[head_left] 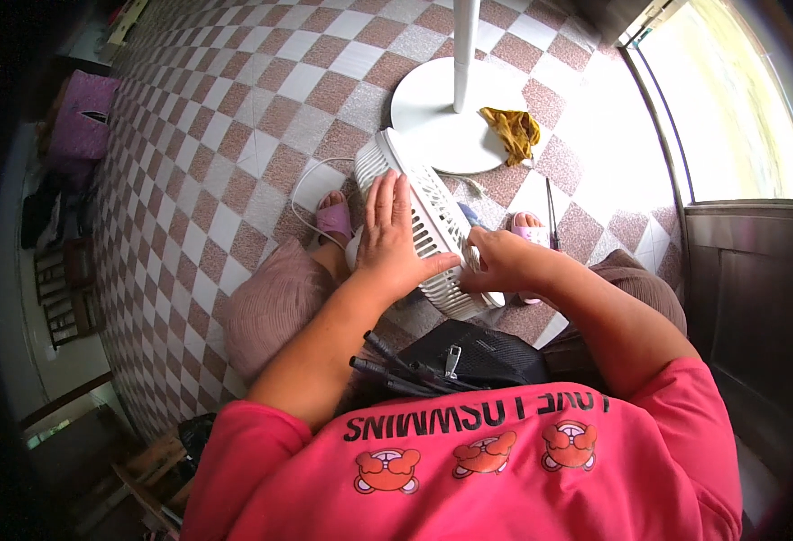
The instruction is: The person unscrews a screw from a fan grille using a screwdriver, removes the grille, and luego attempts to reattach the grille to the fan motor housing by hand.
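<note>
A white slatted fan grille [414, 216] stands on edge between my knees, tilted down to the right. My left hand [389, 230] lies against its slatted side, fingers stretched out and thumb apart. At the lower right rim my right hand [505, 261] is closed, its bent fingers on the edge; the fingertips are partly hidden. Just beyond that hand shows a small blue thing [470, 215], too covered to name. Ahead is a white pole [466, 54] on a round white base [428, 122]. A mustard-yellow cloth [512, 135] is draped over the base's right edge.
A thin dark rod-like thing [552, 212] is on the checkered tile floor [234, 135] by my right foot. A white cord [299, 194] loops left of the grille. A black mesh zipped bag [482, 352] rests at my waist. At the right is a dark panel [753, 279] below a bright opening.
</note>
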Action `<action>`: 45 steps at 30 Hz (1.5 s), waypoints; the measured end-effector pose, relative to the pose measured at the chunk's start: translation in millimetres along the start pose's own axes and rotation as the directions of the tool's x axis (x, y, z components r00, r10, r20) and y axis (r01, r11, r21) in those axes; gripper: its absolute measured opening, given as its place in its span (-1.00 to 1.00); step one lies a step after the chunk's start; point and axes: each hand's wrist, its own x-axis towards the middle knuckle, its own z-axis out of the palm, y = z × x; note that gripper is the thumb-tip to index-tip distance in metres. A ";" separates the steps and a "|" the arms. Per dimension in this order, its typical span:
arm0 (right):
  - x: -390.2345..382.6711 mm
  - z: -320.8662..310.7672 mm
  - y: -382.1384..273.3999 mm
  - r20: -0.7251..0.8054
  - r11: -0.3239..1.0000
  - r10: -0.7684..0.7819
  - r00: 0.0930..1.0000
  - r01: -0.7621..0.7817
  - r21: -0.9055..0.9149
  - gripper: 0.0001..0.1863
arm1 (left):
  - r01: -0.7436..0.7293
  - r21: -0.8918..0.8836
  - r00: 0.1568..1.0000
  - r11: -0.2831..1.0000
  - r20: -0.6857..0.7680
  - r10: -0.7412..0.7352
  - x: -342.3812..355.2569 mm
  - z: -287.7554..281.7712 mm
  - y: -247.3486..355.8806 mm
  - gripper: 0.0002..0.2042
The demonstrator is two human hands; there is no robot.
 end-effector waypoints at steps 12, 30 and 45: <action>-9.7 -10.2 -0.1 -0.094 0.988 -0.007 0.996 -0.007 -0.151 -0.35 | -0.077 0.048 0.997 0.996 0.020 0.076 -3.3 6.4 14.2 0.18; 23.3 -25.4 14.5 -0.377 0.939 -0.033 0.926 0.158 0.305 -0.37 | -0.146 0.060 0.987 0.987 0.080 0.141 -11.6 6.6 28.5 0.22; 28.9 -25.8 1.5 -0.454 0.972 -0.152 0.878 0.216 0.092 -0.71 | -0.146 0.040 0.989 0.988 0.002 0.146 -12.1 12.3 26.5 0.14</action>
